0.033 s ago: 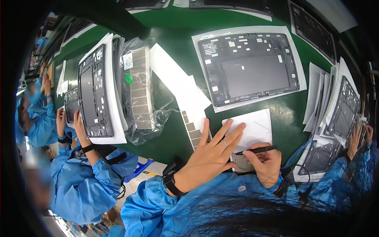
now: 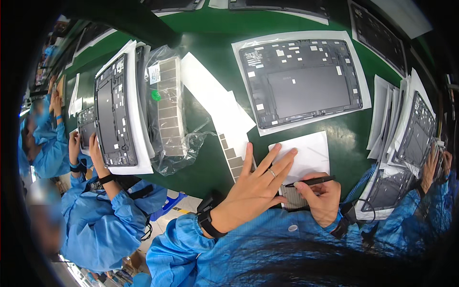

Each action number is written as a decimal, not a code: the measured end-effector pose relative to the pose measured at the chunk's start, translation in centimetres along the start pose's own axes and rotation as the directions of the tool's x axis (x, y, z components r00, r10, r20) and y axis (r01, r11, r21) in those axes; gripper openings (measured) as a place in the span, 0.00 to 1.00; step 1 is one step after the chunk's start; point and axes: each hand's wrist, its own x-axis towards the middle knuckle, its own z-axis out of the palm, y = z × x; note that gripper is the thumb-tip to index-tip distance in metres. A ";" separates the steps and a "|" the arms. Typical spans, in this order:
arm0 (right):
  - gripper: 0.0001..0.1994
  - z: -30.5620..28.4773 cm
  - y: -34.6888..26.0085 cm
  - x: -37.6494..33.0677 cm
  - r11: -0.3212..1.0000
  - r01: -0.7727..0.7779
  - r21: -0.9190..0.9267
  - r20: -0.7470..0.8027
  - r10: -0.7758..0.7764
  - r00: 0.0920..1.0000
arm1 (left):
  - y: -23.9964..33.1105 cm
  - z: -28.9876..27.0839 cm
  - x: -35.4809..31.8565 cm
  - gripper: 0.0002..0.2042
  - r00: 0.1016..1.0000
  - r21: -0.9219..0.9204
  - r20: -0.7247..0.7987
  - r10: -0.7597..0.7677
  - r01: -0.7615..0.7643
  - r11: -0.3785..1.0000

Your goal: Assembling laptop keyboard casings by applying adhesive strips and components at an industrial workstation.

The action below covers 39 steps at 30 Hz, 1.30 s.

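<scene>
My left hand lies flat with fingers spread, a ring on one of them, its fingertips pressing the left side of a white sheet. In my right hand is a black pen, gripped near its tip and slanting across the sheet's lower part. The pen tip is by a grey-striped patch at the sheet's near end, partly hidden by both hands. Beside the left hand runs a white strip with grey-brown squares. Beyond the sheet a dark tablet housing dotted with small white pieces rests on white paper.
Left stand a clear bag of grey-brown strips, white sheets and stacked housings with a co-worker's hands on them. Right are papers and housings, another person's hand and a blue coiled cord. The table is green.
</scene>
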 end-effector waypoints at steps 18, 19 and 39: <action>0.08 -2.4 -5.3 4.5 0.927 0.155 0.342 -0.271 -0.061 0.961 | 0.9 -4.1 1.6 0.47 0.997 0.024 -0.055 -0.044 0.046 0.999; 0.08 -2.7 -7.3 6.3 0.936 0.227 0.269 -0.300 -0.142 0.943 | 1.1 -5.3 1.9 0.46 0.996 0.028 -0.083 -0.043 0.045 0.999; 0.10 5.8 -11.5 24.8 0.871 0.445 0.210 -0.449 -0.318 0.835 | -4.6 -6.2 13.5 0.50 0.888 0.180 -0.380 -0.259 0.345 0.921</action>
